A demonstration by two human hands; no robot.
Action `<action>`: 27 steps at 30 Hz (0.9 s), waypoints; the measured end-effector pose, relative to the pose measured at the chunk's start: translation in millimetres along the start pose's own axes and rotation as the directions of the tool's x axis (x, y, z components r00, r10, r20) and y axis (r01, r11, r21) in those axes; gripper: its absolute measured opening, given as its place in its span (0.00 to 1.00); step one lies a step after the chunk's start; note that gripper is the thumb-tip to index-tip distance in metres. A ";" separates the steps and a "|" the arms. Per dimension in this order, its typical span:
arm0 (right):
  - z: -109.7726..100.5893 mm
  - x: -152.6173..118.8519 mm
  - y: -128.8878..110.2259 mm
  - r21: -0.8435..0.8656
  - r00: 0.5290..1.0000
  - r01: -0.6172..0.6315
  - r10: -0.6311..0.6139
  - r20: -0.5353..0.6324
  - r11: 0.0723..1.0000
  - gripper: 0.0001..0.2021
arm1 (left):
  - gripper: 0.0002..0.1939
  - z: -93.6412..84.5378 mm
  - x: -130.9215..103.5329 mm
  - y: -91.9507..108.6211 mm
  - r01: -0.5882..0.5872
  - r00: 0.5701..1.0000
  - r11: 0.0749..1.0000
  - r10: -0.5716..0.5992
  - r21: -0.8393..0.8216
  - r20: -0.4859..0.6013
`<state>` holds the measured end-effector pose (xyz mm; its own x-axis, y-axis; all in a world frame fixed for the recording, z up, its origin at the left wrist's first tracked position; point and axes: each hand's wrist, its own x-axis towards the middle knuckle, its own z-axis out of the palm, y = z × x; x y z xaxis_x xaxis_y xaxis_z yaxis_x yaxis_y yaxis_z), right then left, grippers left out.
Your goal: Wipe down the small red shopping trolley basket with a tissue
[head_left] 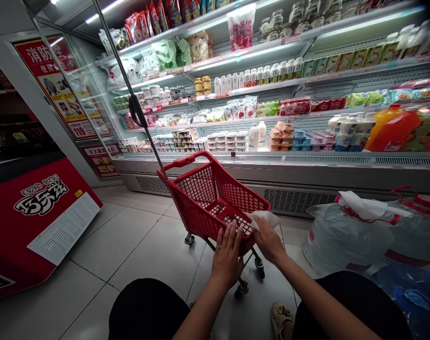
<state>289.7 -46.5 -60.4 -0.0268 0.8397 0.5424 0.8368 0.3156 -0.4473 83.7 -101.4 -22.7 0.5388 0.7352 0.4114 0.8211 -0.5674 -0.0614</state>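
Tile flr (140,250) w/ red cart (193,218)

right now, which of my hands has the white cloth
Your right hand: it holds the white cloth at the rim of the red cart. The left hand holds no cloth; its fingers lie against the cart's near end.

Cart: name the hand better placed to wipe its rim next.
Right, most likely: the right hand holds the white cloth at the cart. The left hand is against the cart, with no cloth visible.

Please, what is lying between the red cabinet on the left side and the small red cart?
Pale floor tiles with dark joints lie between the cabinet and the cart, seen in the head view.
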 end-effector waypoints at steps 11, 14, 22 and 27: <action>-39.1 -13.1 29.4 -0.049 0.939 0.306 -0.292 0.184 0.951 0.33 | 0.50 -5.7 -12.4 -9.1 -0.006 1.000 1.000 0.006 0.016 -0.013; -30.6 -12.6 34.0 -0.072 0.973 0.201 -0.191 0.126 0.977 0.32 | 0.50 -5.8 -10.6 -4.9 -0.003 1.000 1.000 0.003 0.003 -0.004; -18.8 -39.0 -40.9 -0.021 0.908 0.387 -0.377 0.183 0.922 0.35 | 0.49 -0.2 -4.5 -5.7 -0.019 0.999 1.000 0.019 -0.016 -0.030; -32.0 -35.3 -6.0 -0.056 0.892 0.404 -0.380 0.244 0.913 0.34 | 0.49 -9.7 15.1 -47.6 0.035 0.999 0.998 -0.034 0.044 -0.039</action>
<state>303.1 -92.2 -54.2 -0.4754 0.7369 0.4805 0.7839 0.6028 -0.1489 50.9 -66.8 -4.8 0.5030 0.7388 0.4485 0.8471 -0.5244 -0.0863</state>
